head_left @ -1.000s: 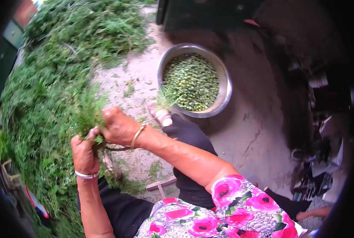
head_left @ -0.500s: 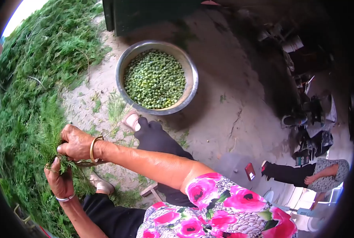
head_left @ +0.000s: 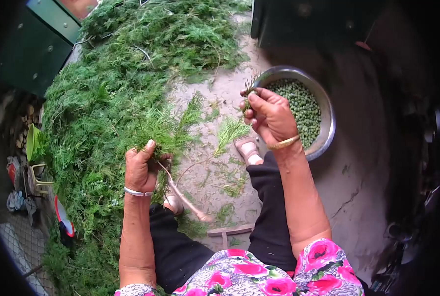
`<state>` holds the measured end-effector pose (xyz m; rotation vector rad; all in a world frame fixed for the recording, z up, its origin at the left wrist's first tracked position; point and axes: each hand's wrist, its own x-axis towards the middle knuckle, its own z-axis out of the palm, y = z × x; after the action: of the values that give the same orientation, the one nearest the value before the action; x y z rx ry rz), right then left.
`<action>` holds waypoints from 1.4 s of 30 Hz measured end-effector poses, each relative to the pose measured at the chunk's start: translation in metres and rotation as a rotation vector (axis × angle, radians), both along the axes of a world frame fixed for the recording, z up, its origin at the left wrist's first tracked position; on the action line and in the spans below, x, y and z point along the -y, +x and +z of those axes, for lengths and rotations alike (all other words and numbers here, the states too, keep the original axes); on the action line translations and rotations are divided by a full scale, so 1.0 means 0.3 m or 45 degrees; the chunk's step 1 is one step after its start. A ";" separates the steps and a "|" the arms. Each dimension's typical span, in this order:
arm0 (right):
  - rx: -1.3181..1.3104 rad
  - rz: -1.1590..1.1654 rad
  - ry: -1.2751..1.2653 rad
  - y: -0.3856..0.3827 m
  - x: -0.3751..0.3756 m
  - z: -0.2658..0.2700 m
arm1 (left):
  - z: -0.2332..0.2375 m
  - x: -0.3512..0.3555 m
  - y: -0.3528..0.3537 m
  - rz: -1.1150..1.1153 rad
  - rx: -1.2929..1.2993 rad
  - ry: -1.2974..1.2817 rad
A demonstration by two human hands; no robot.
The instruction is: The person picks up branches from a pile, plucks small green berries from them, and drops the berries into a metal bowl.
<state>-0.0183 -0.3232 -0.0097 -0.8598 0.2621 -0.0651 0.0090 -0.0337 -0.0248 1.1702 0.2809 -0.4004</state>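
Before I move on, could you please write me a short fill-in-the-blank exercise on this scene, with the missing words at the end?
1. The leafy branch is gripped by the person's ____ hand.
2. The small round pieces in the metal basin are ____ in colour.
3. Of the two hands, the one nearer to the basin is the ____ hand.
4. The large flowers on the patterned sleeve are ____.

Missing words: left; green; right; pink.
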 end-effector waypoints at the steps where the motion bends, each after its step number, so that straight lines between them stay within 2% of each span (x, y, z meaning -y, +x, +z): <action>1: -0.002 0.045 0.015 -0.010 0.002 0.012 | -0.002 0.000 0.005 0.014 0.012 -0.008; 6: 0.043 0.196 -0.012 -0.025 -0.046 0.022 | -0.004 -0.003 0.005 0.028 -0.019 -0.111; 8: 0.024 0.246 -0.289 -0.022 -0.073 0.026 | 0.006 0.003 -0.001 -0.026 0.038 -0.187; 9: 0.027 0.261 -0.282 -0.022 -0.092 0.028 | 0.003 -0.001 -0.006 -0.011 0.039 -0.181; 11: 0.087 0.364 -0.651 -0.022 -0.140 0.033 | -0.012 -0.002 -0.012 -0.051 0.023 -0.175; 13: 0.129 0.473 -0.853 -0.013 -0.206 0.015 | 0.004 0.028 -0.030 -0.055 -0.008 -0.178; 15: 0.526 0.332 -1.294 -0.016 -0.283 -0.023 | 0.012 0.061 -0.047 -0.127 0.087 -0.215; 17: 0.780 0.178 -1.508 -0.028 -0.338 -0.120 | 0.011 0.073 -0.051 -0.153 0.084 -0.159; 18: 0.663 0.450 -1.668 -0.018 -0.340 -0.095 | -0.004 0.070 -0.053 -0.162 -0.021 -0.140; 19: 0.659 0.452 -1.665 -0.019 -0.348 -0.103 | -0.022 0.067 -0.054 -0.170 -0.126 -0.122; 21: 0.502 0.533 -1.414 -0.019 -0.361 -0.120 | -0.063 0.053 -0.052 -0.147 -0.141 -0.181; 23: 0.549 0.479 -1.385 -0.018 -0.367 -0.108 | -0.080 0.039 -0.047 -0.027 -0.340 -0.286; 25: 0.399 0.512 -1.283 -0.016 -0.370 -0.095 | -0.077 0.049 -0.051 -0.014 -0.351 -0.310; 27: 0.404 0.556 -1.286 -0.018 -0.363 -0.107 | -0.074 0.059 -0.057 -0.002 -0.163 -0.147; 29: 0.256 0.634 -0.980 -0.022 -0.366 -0.151 | -0.069 0.066 -0.060 0.018 -0.101 -0.113; 30: 0.053 0.676 -0.805 -0.025 -0.365 -0.131 | -0.040 0.075 -0.063 -0.027 -0.049 -0.104; 31: 0.056 0.678 -0.808 -0.023 -0.372 -0.131 | -0.024 0.081 -0.064 -0.074 0.004 -0.095; 33: -0.075 0.465 -0.544 -0.018 -0.392 -0.135 | -0.059 0.078 -0.057 0.002 0.080 -0.071; 35: -0.126 0.414 -0.540 -0.012 -0.374 -0.109 | -0.067 0.062 -0.036 0.158 -0.007 -0.185; 36: -0.070 0.352 -0.663 -0.004 -0.347 -0.111 | -0.038 0.061 -0.027 0.168 -0.049 -0.196; 37: -0.013 0.286 -0.786 0.004 -0.313 -0.111 | -0.042 0.035 -0.010 0.165 -0.045 -0.195; 39: -0.012 0.097 -0.789 0.010 -0.223 -0.089 | -0.060 -0.026 0.026 0.077 -0.177 -0.351; 40: -0.042 -0.023 -0.933 0.003 -0.162 -0.078 | -0.009 -0.020 0.019 0.095 -0.111 -0.321; 42: -0.167 -0.221 -1.145 -0.033 -0.021 -0.058 | 0.004 -0.039 0.036 0.018 -0.076 -0.548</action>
<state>-0.0283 -0.3169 -0.0270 -1.7370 0.4412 -0.3046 0.0197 -0.0220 -0.0236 0.7354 0.2398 -0.4577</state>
